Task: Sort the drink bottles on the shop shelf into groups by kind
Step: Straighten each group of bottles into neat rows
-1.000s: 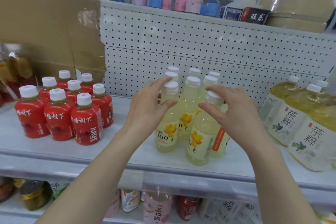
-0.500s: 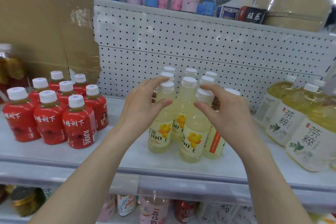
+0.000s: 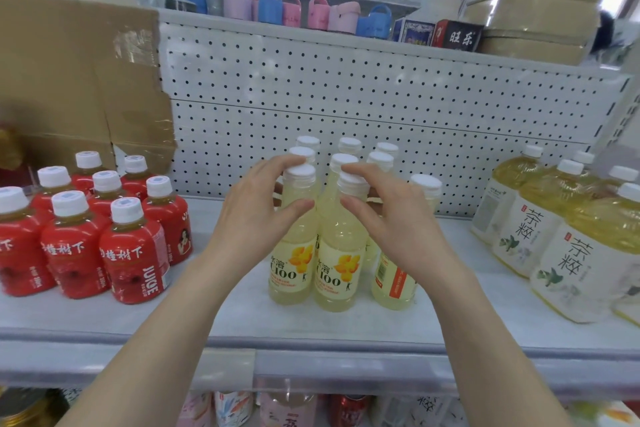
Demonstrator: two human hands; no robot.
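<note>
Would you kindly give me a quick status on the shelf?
Left hand grips front-left C100 bottle. Right hand grips front-middle C100 bottle. Red juice bottles and tea bottles grouped either side, nothing blocking.

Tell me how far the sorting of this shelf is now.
Done: red juice bottles grouped left, tea bottles grouped right. In hand: left hand grips the front-left yellow bottle, right hand the front-middle yellow bottle. Left: probably only straightening; the barcode-facing bottle looks unturned.
</note>
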